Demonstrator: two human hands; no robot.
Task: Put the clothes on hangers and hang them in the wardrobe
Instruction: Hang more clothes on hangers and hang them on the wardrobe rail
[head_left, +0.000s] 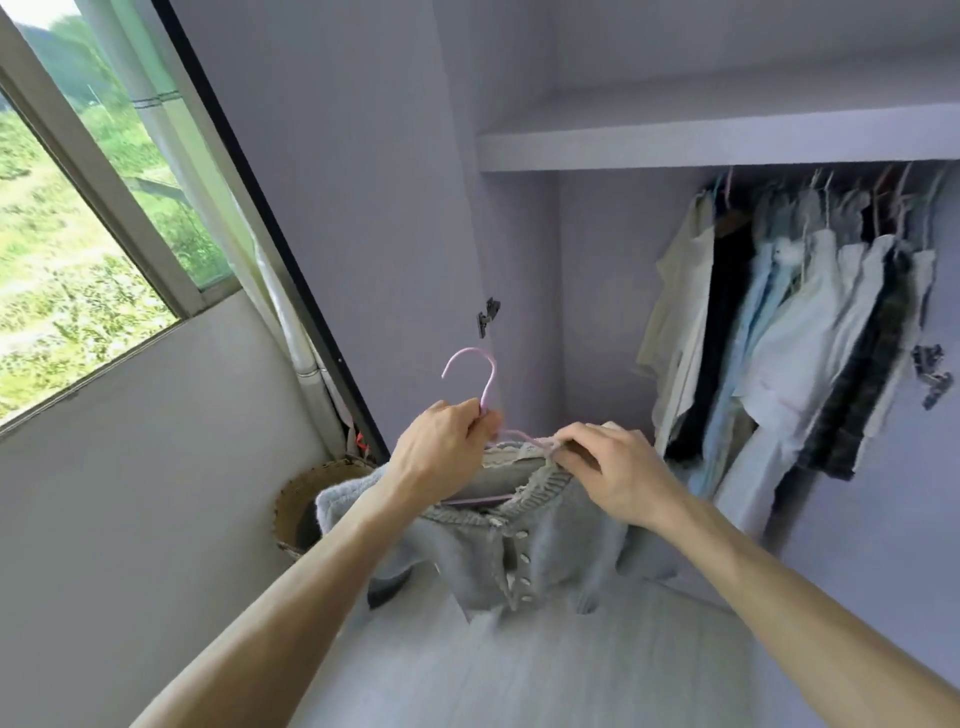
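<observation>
No readable text, labels, brands, numbers or signs anywhere; nothing legible on hanger (488, 379), cardigan (545, 561), hung clothes (789, 353) or wardrobe shelf (675, 143).

Grey knit cardigan (524, 566) w/ btns on pink hanger (471, 359), hook up, mid-air by open wardrobe (675, 148)

Daylight from window (67, 218) at left; greenery outside bright, near washed out. Room lit softly and evenly, no hard shadows. Wardrobe interior under shelf (727, 143) dimmer. Hanging clothes (810, 332) smeared by motion blur. Pink hanger (488, 389) hook fairly crisp against pale wall. Grey cardigan (519, 561) soft, lower part blurred. Strong wide-angle distortion: window frame and wardrobe door (337, 208) lean, stretching toward corners. No glare.
</observation>
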